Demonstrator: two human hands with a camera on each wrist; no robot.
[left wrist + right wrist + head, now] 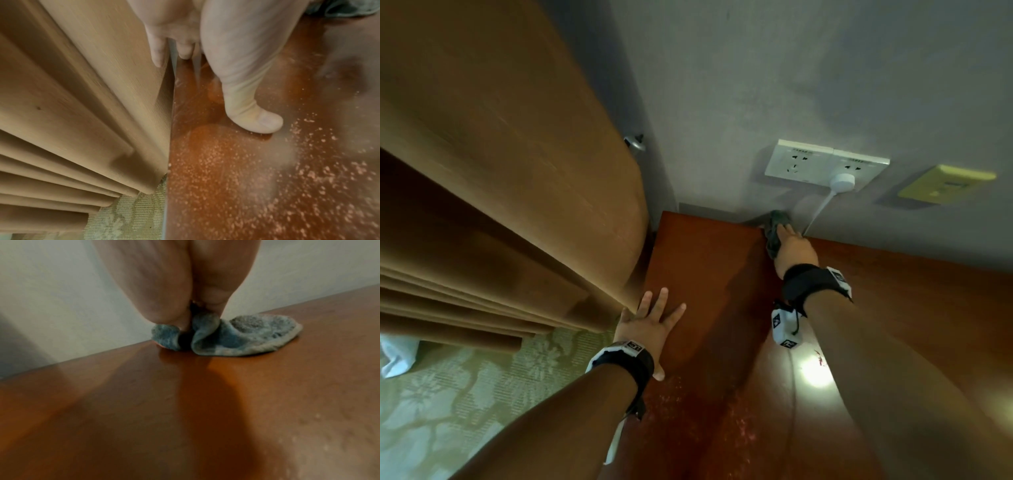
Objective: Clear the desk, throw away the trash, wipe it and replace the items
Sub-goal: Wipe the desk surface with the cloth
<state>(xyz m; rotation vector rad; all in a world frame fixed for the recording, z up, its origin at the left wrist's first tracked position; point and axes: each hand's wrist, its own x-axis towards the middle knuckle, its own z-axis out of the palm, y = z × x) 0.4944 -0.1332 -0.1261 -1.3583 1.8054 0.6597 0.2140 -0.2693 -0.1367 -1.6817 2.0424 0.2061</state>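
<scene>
The reddish-brown desk (705, 260) runs up to a grey wall. My right hand (792, 245) is at the desk's far edge by the wall. It presses a grey-blue cloth (774, 240) onto the wood. In the right wrist view a fold of the cloth (246, 337) rises between thumb and fingers, pinched there. My left hand (650, 318) lies flat on the desk's left side beside the curtain, fingers spread, holding nothing. Its thumb (257, 120) touches the wood. Pale crumbs or dust (267, 178) speckle the near part of the desk.
A heavy tan curtain (500, 171) hangs against the desk's left edge. On the wall are white sockets (825, 168), a round plug (842, 181) with a white cable, and a yellow panel (945, 185). Patterned carpet (448, 394) lies below left.
</scene>
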